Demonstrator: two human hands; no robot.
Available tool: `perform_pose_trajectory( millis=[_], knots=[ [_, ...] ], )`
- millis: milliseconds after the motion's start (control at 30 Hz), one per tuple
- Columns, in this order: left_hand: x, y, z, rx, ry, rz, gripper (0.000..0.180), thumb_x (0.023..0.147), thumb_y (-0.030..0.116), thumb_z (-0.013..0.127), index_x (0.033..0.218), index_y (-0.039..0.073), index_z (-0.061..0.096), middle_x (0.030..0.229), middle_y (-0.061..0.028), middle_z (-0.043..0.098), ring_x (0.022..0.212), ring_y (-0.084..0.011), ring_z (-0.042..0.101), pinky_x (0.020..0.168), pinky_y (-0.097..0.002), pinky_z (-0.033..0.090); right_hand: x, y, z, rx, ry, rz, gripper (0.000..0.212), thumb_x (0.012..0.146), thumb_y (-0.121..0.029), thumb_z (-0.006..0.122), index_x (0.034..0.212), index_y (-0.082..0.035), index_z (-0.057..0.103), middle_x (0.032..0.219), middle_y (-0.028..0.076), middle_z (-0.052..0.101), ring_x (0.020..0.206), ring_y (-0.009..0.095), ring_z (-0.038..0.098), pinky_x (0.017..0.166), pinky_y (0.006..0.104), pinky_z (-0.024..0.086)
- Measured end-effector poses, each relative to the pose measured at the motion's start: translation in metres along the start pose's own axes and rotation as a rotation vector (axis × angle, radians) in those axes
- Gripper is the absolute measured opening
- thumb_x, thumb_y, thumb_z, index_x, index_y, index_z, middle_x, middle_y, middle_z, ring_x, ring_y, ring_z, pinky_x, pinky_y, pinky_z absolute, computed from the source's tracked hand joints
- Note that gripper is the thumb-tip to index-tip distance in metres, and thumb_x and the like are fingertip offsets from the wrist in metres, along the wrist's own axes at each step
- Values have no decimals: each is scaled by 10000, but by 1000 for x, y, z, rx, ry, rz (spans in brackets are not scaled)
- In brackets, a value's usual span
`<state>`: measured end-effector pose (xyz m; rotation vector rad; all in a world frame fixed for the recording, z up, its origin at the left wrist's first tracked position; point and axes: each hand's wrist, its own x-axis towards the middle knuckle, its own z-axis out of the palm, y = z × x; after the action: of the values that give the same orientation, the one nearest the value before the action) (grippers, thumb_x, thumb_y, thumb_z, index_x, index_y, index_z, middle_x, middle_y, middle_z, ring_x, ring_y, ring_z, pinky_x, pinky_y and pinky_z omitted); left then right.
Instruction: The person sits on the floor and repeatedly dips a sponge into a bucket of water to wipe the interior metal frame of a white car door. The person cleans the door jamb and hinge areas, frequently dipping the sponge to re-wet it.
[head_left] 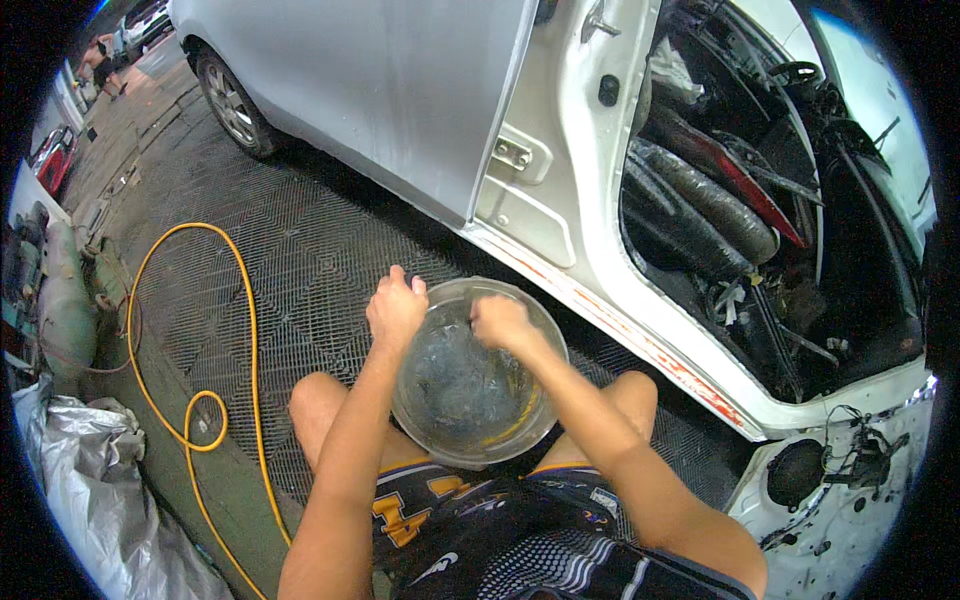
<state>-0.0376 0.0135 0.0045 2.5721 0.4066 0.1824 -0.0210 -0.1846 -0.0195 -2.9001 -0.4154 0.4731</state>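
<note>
Squatting over the round basin (408,425), you have it between your bent knees, with the white door sill (640,345) running just beyond it on the far right side and the ribbed floor mat (250,300) spreading out to its left. Whether the basin rests on that mat or partly against your legs is hidden. Your left hand (397,308) is at the basin's upper left rim, its fingers curled inward; you cannot be sure from this view whether they touch the rim or pinch something small. Your right hand (500,322) is over the basin's upper right part, its fingers bunched and a little blurred, so what they hold, if anything, cannot be told.

The basin looks dark and wet inside and seems to hold murky liquid. Judge it as heavier than its thin wall suggests, and likely to slosh if you tip it. The wall may be fairly stiff, though its material is unclear, and the wet inner face is probably slippery. Take hold by the rim at opposite sides, fingers under the lip, and keep it level. The yellow hose (250,330) lies in loops well to the basin's left, clear of such a hold.
</note>
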Motion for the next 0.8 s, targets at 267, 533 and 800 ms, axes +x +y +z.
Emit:
perform_pose_trajectory(
  millis=[267,533,800],
  knots=[
    [-3,10,-9,-5,-6,-5,393,969,364,597,1162,21,599,1074,-261,704,970,-464,700,838,-562,561,12,-2,-272,-193,1577,-354,144,765,-219,841,891,-260,785,986,-27,635,1168,276,541,992,464,346],
    [-4,9,3,-4,54,74,347,964,336,594,1106,20,594,1034,-244,673,940,-437,702,793,-551,576,45,2,-296,-250,1646,-307,131,748,-212,823,851,-203,743,1012,0,644,1167,292,535,996,494,328],
    [-16,15,-15,-331,464,597,223,877,265,737,964,73,665,936,-106,672,943,-332,636,784,-462,516,-33,14,-16,1106,672,-45,250,961,-183,744,1107,20,748,996,124,767,879,190,714,831,309,552]
  ],
)
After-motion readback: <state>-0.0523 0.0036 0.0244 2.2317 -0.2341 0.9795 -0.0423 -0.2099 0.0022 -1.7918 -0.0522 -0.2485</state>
